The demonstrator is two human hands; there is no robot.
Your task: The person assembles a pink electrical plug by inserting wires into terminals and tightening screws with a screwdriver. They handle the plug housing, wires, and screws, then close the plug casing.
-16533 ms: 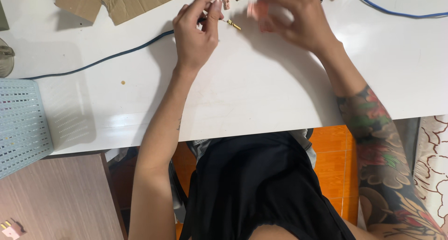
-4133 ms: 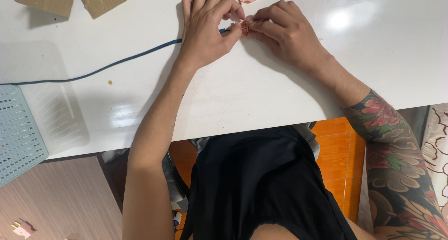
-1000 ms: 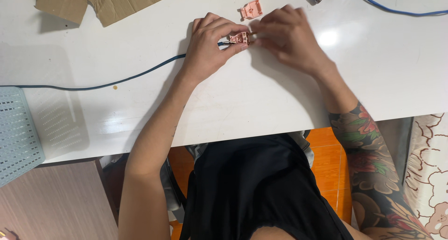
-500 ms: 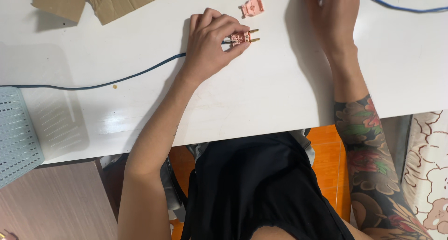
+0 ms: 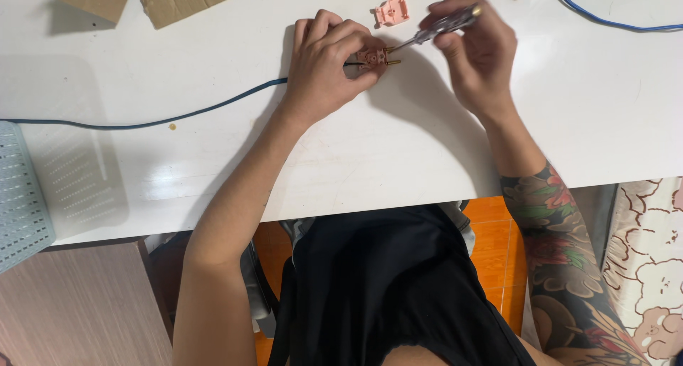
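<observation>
At the desk's far edge, my left hand (image 5: 324, 64) pinches one pink plug half (image 5: 373, 57), cable (image 5: 178, 115) trailing left.
My right hand (image 5: 475, 49) grips one screwdriver (image 5: 435, 30), tip at the plug; one loose pink cover (image 5: 392, 11) lies beyond.

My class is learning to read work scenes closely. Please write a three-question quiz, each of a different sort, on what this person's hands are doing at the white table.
1. True or false: the left hand holds the pink plug half down on the white table.
2. The right hand holds: A) scissors B) a screwdriver C) a pen.
3. What pink part lies loose beyond the hands?

Key: 1 true; 2 B; 3 the pink cover.
</observation>
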